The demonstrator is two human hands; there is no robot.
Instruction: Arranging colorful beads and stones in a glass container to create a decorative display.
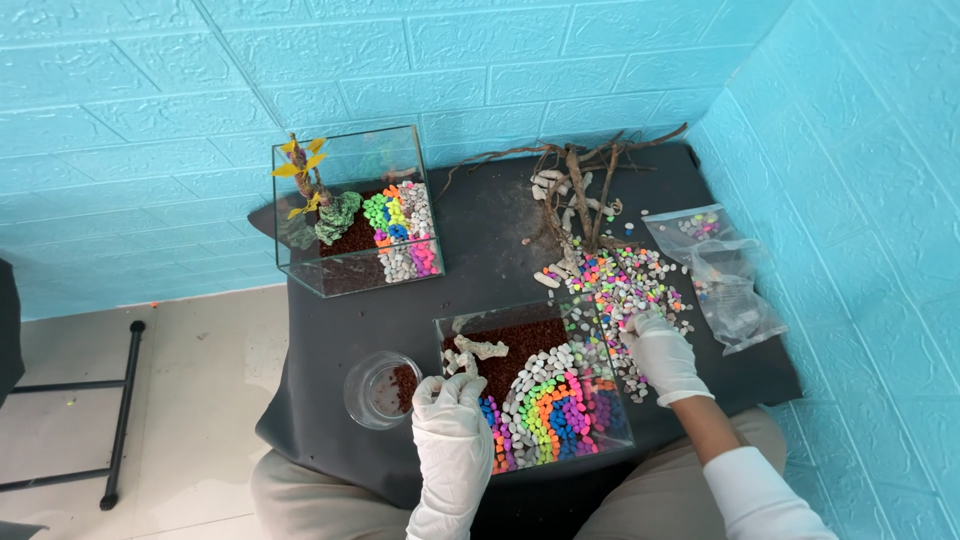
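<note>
Head view: the left hand, gloved, curls at the near glass tank's lower-left rim, fingers bunched over the brown soil; whether it pinches anything cannot be told. The right hand, right of centre, presses loosely spread fingers into the loose coloured pebbles on the dark tabletop, apparently gathering stones for the rainbow bands.

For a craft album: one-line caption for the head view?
Gloved left hand rests on a glass tank of rainbow pebbles; right hand picks through loose coloured stones.
</note>
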